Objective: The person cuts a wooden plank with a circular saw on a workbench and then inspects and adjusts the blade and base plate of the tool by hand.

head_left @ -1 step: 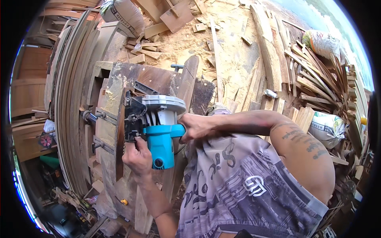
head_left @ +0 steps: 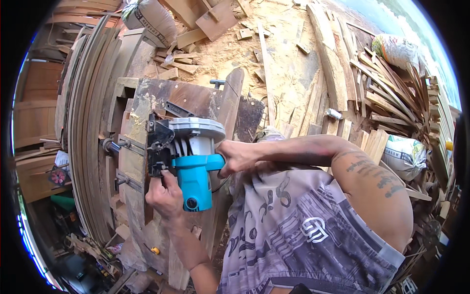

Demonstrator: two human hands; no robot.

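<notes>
A teal circular saw (head_left: 194, 181) with a grey blade guard is held tilted over the workbench, its black base plate (head_left: 157, 147) turned to the left. My right hand (head_left: 238, 158) is wrapped round the saw's rear handle. My left hand (head_left: 166, 195) is closed at the lower end of the base plate, thumb and forefinger pressed to its edge; the small part under the fingertips is hidden. Beneath the saw lies a wooden board (head_left: 232, 98) across the dark bench top (head_left: 188, 95). The blade cannot be made out.
Clamps (head_left: 128, 144) stick out at the bench's left side, beside tall stacked planks (head_left: 90, 132). A yellow tape measure or similar small item (head_left: 155, 250) lies near the front. Sawdust and offcuts (head_left: 246, 34) cover the ground beyond; scrap wood (head_left: 391, 105) and sacks (head_left: 404, 158) stand at right.
The saw and both hands have shifted slightly left. My grip on the saw looks the same.
</notes>
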